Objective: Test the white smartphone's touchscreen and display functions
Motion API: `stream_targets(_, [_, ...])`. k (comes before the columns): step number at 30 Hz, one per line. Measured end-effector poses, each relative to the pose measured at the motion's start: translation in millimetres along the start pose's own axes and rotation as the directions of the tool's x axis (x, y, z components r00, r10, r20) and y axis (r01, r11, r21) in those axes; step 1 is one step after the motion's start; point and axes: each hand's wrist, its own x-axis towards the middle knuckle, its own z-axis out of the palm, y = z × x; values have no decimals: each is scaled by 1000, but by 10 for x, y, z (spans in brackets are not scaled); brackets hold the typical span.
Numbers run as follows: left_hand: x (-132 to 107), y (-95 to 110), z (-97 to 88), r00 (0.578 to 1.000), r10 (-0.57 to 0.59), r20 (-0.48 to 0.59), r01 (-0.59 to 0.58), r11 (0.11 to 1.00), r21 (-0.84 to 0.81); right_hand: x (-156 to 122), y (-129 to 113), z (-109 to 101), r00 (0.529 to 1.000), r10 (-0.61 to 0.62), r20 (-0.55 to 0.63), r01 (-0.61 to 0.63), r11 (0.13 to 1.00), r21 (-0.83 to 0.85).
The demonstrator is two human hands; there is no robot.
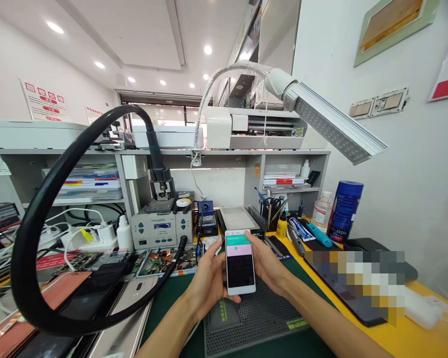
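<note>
A white smartphone [240,273] is held upright in front of me, its screen lit with a green band, a pink strip and a black lower part. My left hand [208,273] wraps round the phone's left side and bottom, some of its fingers behind it. On the upper right edge my right hand [263,257] grips it, with most of its fingers hidden behind. Below the phone lies a dark perforated work mat [257,323] over a green mat [179,303].
A grey soldering station [160,228] with a thick black hose [18,238] arcs along the left. Several phones [123,308] lie there beside a tray of circuit boards [160,261]. An LED lamp [336,122] hangs overhead; bottles and a blue can [345,211] stand right.
</note>
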Motion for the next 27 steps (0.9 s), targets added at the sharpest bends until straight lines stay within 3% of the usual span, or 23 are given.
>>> stream_targets(27, [-29,32,25,1000,-8,-23,7,1000,-11,1,12,-19,1000,-12,-11,12,997,-72])
